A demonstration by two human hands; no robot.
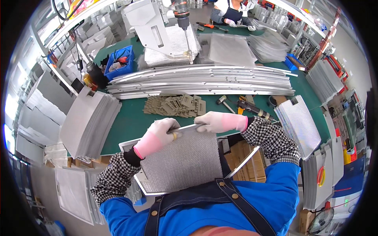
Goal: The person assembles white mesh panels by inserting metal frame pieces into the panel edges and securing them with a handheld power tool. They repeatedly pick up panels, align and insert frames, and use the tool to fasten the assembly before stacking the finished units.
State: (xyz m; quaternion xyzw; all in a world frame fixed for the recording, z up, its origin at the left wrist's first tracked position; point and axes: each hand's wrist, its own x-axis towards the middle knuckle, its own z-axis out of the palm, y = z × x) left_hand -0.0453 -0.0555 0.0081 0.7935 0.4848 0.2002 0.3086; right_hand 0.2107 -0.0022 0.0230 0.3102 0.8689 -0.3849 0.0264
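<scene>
I hold a rectangular panel of silver mesh (185,161) in a thin metal frame, tilted against my chest over the near edge of the green table (134,118). My left hand (159,133), in a pink and white glove, grips the panel's upper left edge. My right hand (218,122), gloved the same, presses on a metal strip (189,128) along the panel's top edge. A loose frame strip (246,159) sticks out at the panel's right side.
A heap of grey plastic clips (175,105) lies just beyond my hands, with a small hammer (224,102) and a dark hand tool (254,108) to the right. Long aluminium strips (201,80) cross the table. Mesh panel stacks (88,122) (299,124) flank me. Another person (232,11) works opposite.
</scene>
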